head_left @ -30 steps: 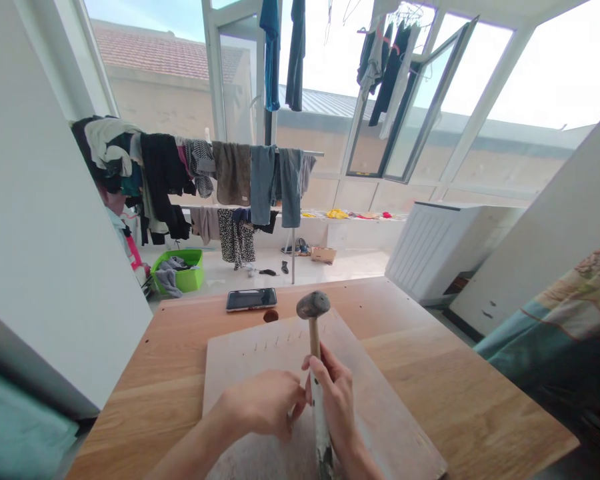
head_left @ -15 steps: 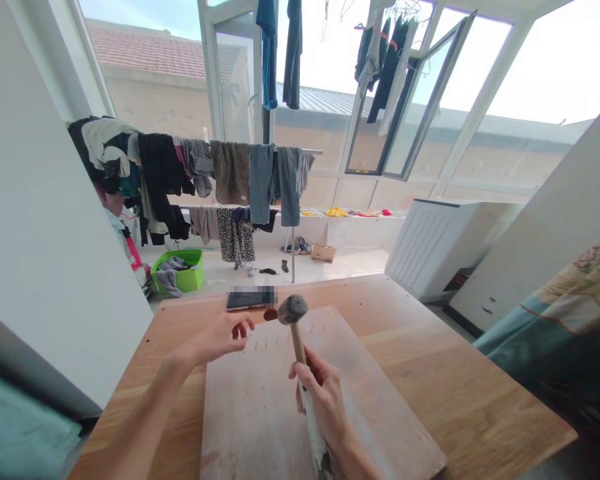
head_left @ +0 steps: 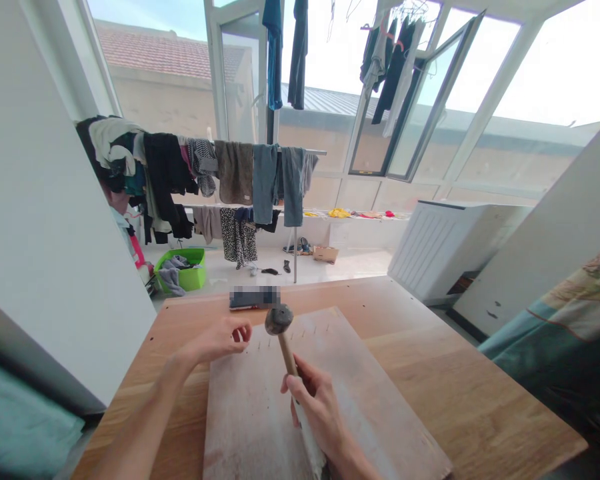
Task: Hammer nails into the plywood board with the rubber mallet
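Right grip [head_left: 314, 400] clasped round hammer handle [head_left: 289, 353] — hammer head [head_left: 279, 320] beyond it, left grip [head_left: 227, 339] near nails [head_left: 259, 345], hold unclear

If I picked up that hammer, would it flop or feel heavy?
The hammer probably won't flop: its long handle looks straight. It'll likely feel top-heavy, since the dark head is much thicker than the handle.
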